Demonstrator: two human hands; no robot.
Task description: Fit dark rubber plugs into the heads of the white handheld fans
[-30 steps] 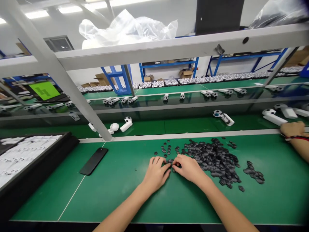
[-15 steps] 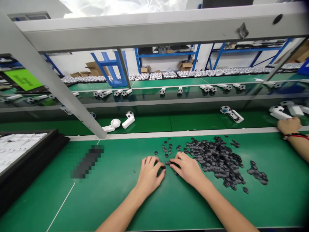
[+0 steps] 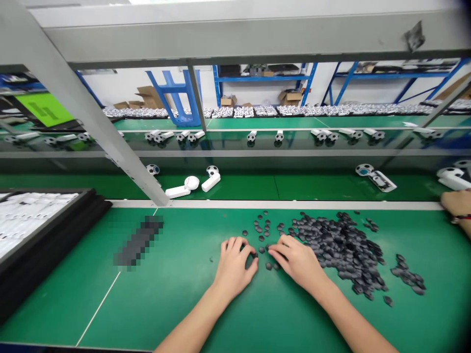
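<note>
Small black pentagonal pieces lie on the green work surface, most of them in a large heap (image 3: pixel 346 250) to the right. My left hand (image 3: pixel 233 267) rests on the surface with curled fingers, a black piece (image 3: pixel 254 255) pinched between thumb and forefinger. Just right of it, at the near left side of the heap, is my right hand (image 3: pixel 298 260). Its thumb and forefinger close on another black piece (image 3: pixel 268 247), partly hidden by the fingertips. One loose piece (image 3: pixel 261 250) sits between the two hands, and two more (image 3: pixel 269 266) lie below my right fingertips.
Black trays (image 3: pixel 84 211) with white parts are stacked at the left. A blurred-out dark strip (image 3: pixel 140 240) lies nearby. Beyond the pale ledge, white devices with football-patterned heads (image 3: pixel 211 182) lie on the green belt. A grey post (image 3: pixel 110 127) slants down. A co-worker's hand (image 3: pixel 456 206) is at far right.
The view has shifted slightly, moving most things rightward. My right hand has drawn a little away from my left, exposing loose pieces between and below them. The co-worker's hand is now nearer the right edge.
</note>
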